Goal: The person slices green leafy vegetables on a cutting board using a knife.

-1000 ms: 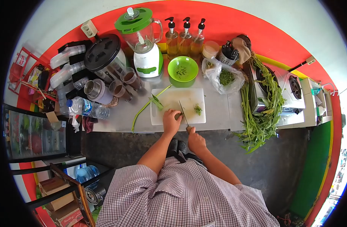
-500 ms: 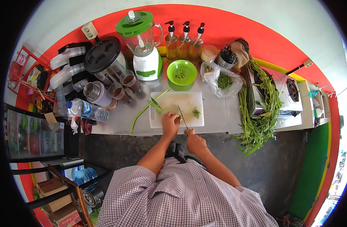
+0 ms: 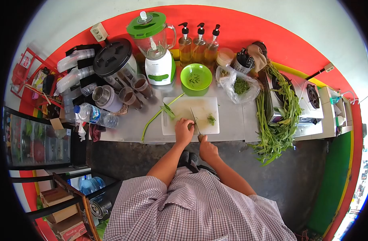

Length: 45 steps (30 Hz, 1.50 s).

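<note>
On the worktop (image 3: 228, 120), as a clock face around the white chopping board (image 3: 210, 105), the stove (image 3: 312, 114) stands at 3 o'clock, partly covered by a large bunch of leafy stems (image 3: 276, 132) that droops over the front edge. The blender (image 3: 159, 68) is at 11, with green bits low in its jug. The black-lidded drink tank (image 3: 113, 60) is at 10, and the water bottle (image 3: 94, 114) lies at 9. A long green stalk (image 3: 154, 117) crosses the board's 9 o'clock side, partly in the way.

The green bowl (image 3: 196, 74) at 12 holds short green pieces; the plastic bag (image 3: 252, 90) at 2 holds chopped greens. Two glasses (image 3: 130, 98) at 10 contain brown drink.

The right hand (image 3: 208, 150) has its grip wrapped round the knife (image 3: 196, 121), blade on the board. The left hand (image 3: 185, 131) pinches a small dark green piece (image 3: 190, 126) just beside the blade. A chopped heap (image 3: 211, 119) lies at the board's 3 o'clock side.

Against the earlier frame, the view has shifted slightly; hands and knife keep nearly the same places.
</note>
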{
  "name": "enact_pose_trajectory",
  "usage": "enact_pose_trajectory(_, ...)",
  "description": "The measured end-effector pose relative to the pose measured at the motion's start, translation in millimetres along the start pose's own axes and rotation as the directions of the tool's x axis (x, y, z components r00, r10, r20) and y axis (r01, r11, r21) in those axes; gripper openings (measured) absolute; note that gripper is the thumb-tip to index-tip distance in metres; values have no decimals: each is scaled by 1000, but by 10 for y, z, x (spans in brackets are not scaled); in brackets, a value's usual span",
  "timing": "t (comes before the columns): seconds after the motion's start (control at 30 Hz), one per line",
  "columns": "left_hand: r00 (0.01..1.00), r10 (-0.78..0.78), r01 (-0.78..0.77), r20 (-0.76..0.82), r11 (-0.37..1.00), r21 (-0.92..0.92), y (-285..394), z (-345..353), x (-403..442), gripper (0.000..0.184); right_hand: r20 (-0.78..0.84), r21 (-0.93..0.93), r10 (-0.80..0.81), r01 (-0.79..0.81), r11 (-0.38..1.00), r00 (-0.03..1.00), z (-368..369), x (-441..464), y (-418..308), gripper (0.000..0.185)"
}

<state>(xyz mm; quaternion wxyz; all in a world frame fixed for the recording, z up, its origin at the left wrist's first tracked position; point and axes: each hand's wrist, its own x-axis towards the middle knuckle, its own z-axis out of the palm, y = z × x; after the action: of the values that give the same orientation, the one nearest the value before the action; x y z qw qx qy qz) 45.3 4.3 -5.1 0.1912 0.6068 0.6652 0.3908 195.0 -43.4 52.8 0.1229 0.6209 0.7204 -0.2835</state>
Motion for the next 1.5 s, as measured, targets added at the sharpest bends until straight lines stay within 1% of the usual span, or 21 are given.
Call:
enact_pose_trajectory(0.1, 1000, -13, 13, -1, 1000, 3, -24, 18, 4, 19, 39, -2, 7, -7, 1000, 999, -120, 45, 7, 52)
enact_pose_trajectory(0.23, 1000, 0, 0, -14, 1000, 18, -13, 6, 8, 20, 33, -13, 2, -2, 1000, 999, -89, -151, -20, 53)
enact_pose_trajectory(0.3, 1000, 6, -6, 3, 1000, 18, 2, -20, 1, 21, 20, -44, 46, -45, 998, 999, 32, -156, -39, 42)
enact_pose_trajectory(0.4, 1000, 12, -12, 0, 1000, 5, 6, -22, 7, 21, -3, -40, 41, -41, 998, 999, 34, -16, -29, 42)
enact_pose_trajectory(0.43, 1000, 16, -16, 0, 1000, 3, 0, -22, 8, 21, -7, -40, 44, -44, 998, 999, -17, 29, -24, 42)
enact_pose_trajectory(0.5, 1000, 13, -13, 6, 1000, 25, -16, -16, 11, 21, 31, -13, 10, -10, 1000, 999, -136, 89, -7, 51)
enact_pose_trajectory(0.6, 1000, 5, -6, 27, 999, 37, -28, -9, 25, 20, 48, -37, 19, -17, 999, 999, -209, 9, -21, 49)
enact_pose_trajectory(0.7, 999, 14, -16, 46, 998, 56, 1, -43, 22, 21, 69, -11, 44, -43, 999, 997, -46, -118, -42, 48)
enact_pose_trajectory(0.8, 999, 21, -23, 50, 999, 45, 9, -66, 27, 20, 15, -10, 68, -68, 998, 998, 79, -20, -54, 49)
enact_pose_trajectory(0.93, 998, 32, -34, 50, 999, 28, -48, -30, 34, 20, 12, -31, 42, -42, 999, 999, -99, 129, -51, 49)
enact_pose_trajectory(1.0, 999, 18, -19, 48, 999, 33, -67, -15, 40, 21, -18, -94, -2, 0, 996, 1000, -165, 112, -47, 33)
enact_pose_trajectory(1.13, 999, 27, -28, 34, 999, 30, -78, 7, 51, 22, -25, -134, -10, 6, 991, 1000, -3, -76, -43, 31)
enact_pose_trajectory(1.2, 998, -5, 3, 55, 1000, 25, -71, -5, 62, 21, 45, -30, 72, -71, 997, 996, 93, -66, -51, 53)
enact_pose_trajectory(1.23, 998, -7, 5, 55, 1000, 26, -57, -17, 72, 21, 47, -31, 71, -69, 997, 996, 113, -8, -34, 53)
enact_pose_trajectory(1.3, 995, -49, 49, 89, 999, 4, -31, -44, 78, 20, -4, -16, 33, -33, 999, 999, 119, 124, -1, 57)
enact_pose_trajectory(1.43, 995, -42, 41, 91, 999, 15, -82, 0, 85, 20, 0, -52, -15, 15, 999, 1000, -170, 121, -59, 59)
enact_pose_trajectory(1.5, 998, -24, 24, 49, 1000, 10, -86, 17, 72, 20, 2, -98, -23, 23, 995, 1000, -203, 51, -58, 32)
